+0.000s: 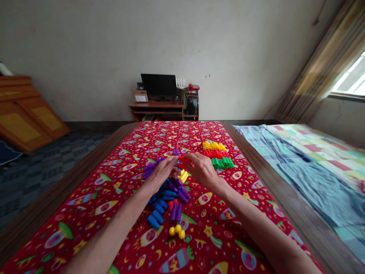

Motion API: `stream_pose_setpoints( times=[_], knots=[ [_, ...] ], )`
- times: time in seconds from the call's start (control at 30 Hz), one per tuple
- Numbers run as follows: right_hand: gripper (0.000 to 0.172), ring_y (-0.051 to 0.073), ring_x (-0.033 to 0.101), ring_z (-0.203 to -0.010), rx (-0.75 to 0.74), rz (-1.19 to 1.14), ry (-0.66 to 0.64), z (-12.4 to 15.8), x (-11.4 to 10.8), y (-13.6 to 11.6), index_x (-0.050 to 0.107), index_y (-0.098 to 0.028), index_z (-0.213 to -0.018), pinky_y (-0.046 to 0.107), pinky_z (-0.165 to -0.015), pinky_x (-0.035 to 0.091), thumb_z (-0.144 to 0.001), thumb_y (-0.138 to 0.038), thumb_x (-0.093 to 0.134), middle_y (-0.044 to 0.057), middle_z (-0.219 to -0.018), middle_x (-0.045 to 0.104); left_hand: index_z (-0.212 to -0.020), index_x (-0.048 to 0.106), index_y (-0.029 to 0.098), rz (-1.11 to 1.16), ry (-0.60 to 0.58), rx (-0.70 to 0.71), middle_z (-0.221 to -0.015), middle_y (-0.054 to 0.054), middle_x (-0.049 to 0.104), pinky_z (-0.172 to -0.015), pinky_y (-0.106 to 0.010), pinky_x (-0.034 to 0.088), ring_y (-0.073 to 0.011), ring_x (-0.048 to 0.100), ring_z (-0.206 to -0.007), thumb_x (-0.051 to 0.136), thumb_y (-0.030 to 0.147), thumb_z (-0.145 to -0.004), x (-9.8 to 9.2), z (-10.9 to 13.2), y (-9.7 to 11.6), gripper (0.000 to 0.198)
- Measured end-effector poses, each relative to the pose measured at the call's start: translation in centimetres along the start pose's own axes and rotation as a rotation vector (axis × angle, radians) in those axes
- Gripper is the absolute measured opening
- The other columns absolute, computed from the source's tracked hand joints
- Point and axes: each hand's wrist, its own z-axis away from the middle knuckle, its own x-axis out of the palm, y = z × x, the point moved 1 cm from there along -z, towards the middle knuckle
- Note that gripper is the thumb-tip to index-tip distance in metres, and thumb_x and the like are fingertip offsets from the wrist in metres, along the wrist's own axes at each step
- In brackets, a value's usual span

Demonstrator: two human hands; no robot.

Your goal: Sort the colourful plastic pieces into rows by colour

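Over the pile, my right hand [202, 169] is closed, its fingers pinching a red plastic block [186, 160]. My left hand [167, 168] is at the left end of that block, fingers bent around it and partly hidden. Below and beside the hands lie loose blue blocks [159, 206] and purple blocks [176, 211], each a pair of joined rounded tubes. A yellow block [183, 176] shows between the hands. Yellow balls [178, 229] sit nearest me. Right of my right hand are rows of yellow blocks [213, 146], red blocks [216, 154] and green blocks [222, 163].
A red patterned cloth [114, 228] covers the table, whose brown wooden edge [256, 161] shows along the sides. Beyond it stands a desk [156, 104] with a monitor [159, 86]. A bed [310, 171] is at the right, a wooden cabinet [28, 114] at the left.
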Motion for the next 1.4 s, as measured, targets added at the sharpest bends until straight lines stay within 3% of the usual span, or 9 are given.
stream_pose_setpoints(
  times=[0.17, 0.3, 0.5, 0.6, 0.77, 0.93, 1.03, 1.23, 1.4],
  knots=[
    [0.019, 0.019, 0.061, -0.084, -0.187, -0.058, 0.056, 0.1, -0.7, -1.1, 0.067, -0.02, -0.103, 0.028, -0.074, 0.046, -0.094, -0.031, 0.055, 0.009, -0.092, 0.069, -0.09, 0.064, 0.015, 0.025, -0.03, 0.018, -0.083, -0.005, 0.069, -0.067, -0.027, 0.053, -0.0163, 0.066, -0.074, 0.067, 0.057, -0.073, -0.1, 0.0, 0.9, 0.045],
    [0.027, 0.018, 0.061, -0.084, -0.179, -0.229, 0.034, 0.1, -1.1, -1.1, 0.066, -0.023, -0.114, 0.029, -0.074, 0.049, -0.09, -0.036, 0.061, 0.007, -0.094, 0.066, -0.101, 0.063, 0.017, -0.013, -0.003, 0.037, -0.092, -0.006, 0.071, -0.068, -0.028, 0.054, -0.0179, 0.068, -0.079, 0.06, 0.054, -0.078, 0.1, 0.3, 1.2, 0.044],
    [0.044, 0.022, 0.061, -0.108, -0.212, -0.356, -0.026, -0.1, -0.7, -0.7, 0.058, -0.023, -0.13, 0.036, -0.092, 0.049, -0.087, -0.029, 0.066, 0.012, -0.12, 0.066, -0.119, 0.055, 0.019, 0.047, -0.048, 0.039, -0.097, -0.004, 0.072, -0.066, -0.025, 0.053, -0.0163, 0.068, -0.081, 0.064, 0.049, -0.079, 0.5, 1.0, 1.3, 0.051],
    [0.043, 0.021, 0.064, -0.105, -0.154, -0.294, -0.004, -0.7, -2.0, 1.3, 0.061, -0.021, -0.127, 0.034, -0.089, 0.05, -0.085, -0.022, 0.067, 0.011, -0.115, 0.069, -0.117, 0.056, 0.018, -0.01, -0.045, 0.056, -0.096, -0.006, 0.073, -0.063, -0.025, 0.052, -0.0167, 0.068, -0.078, 0.061, 0.05, -0.081, 0.2, 0.8, 1.1, 0.049],
    [0.04, 0.022, 0.068, -0.093, 0.194, -0.015, 0.105, -0.6, -6.2, 8.9, 0.067, -0.013, -0.118, 0.031, -0.083, 0.051, -0.078, -0.01, 0.063, 0.011, -0.102, 0.073, -0.1, 0.064, 0.018, -0.342, 0.008, 0.232, -0.094, -0.008, 0.074, -0.061, -0.027, 0.052, -0.0188, 0.067, -0.074, 0.059, 0.059, -0.077, -1.6, -0.7, 0.7, 0.047],
    [0.032, 0.026, 0.069, -0.095, 0.45, 0.245, -0.018, 1.1, -7.5, 15.1, 0.073, -0.012, -0.106, 0.033, -0.086, 0.049, -0.076, -0.01, 0.061, 0.013, -0.097, 0.075, -0.093, 0.066, 0.018, -0.53, 0.069, 0.32, -0.092, -0.008, 0.074, -0.065, -0.03, 0.054, -0.0212, 0.069, -0.076, 0.053, 0.057, -0.078, -3.8, -2.1, -0.1, 0.043],
    [0.034, 0.023, 0.069, -0.094, 0.446, 0.276, -0.118, 1.4, -6.8, 16.4, 0.075, -0.015, -0.104, 0.029, -0.083, 0.05, -0.075, -0.007, 0.059, 0.01, -0.096, 0.076, -0.095, 0.066, 0.019, -0.567, 0.068, 0.329, -0.093, -0.008, 0.074, -0.066, -0.03, 0.055, -0.021, 0.069, -0.077, 0.052, 0.055, -0.079, -4.5, -2.4, -0.5, 0.042],
    [0.042, 0.02, 0.07, -0.082, 0.398, 0.273, -0.307, 1.0, -6.1, 16.6, 0.074, -0.019, -0.11, 0.027, -0.077, 0.052, -0.072, -0.004, 0.062, 0.007, -0.086, 0.077, -0.098, 0.067, 0.018, -0.611, 0.076, 0.331, -0.094, -0.008, 0.074, -0.068, -0.031, 0.056, -0.0217, 0.069, -0.077, 0.05, 0.052, -0.08, -4.7, -2.3, -0.5, 0.042],
    [0.04, 0.024, 0.071, -0.093, 0.393, 0.211, -0.295, 1.0, -6.5, 17.0, 0.074, -0.02, -0.109, 0.032, -0.088, 0.052, -0.072, -0.006, 0.066, 0.009, -0.1, 0.075, -0.1, 0.067, 0.018, -0.605, 0.071, 0.332, -0.098, -0.008, 0.074, -0.071, -0.032, 0.057, -0.0228, 0.069, -0.082, 0.049, 0.051, -0.081, -4.9, -2.5, -0.7, 0.042]
  ],
)
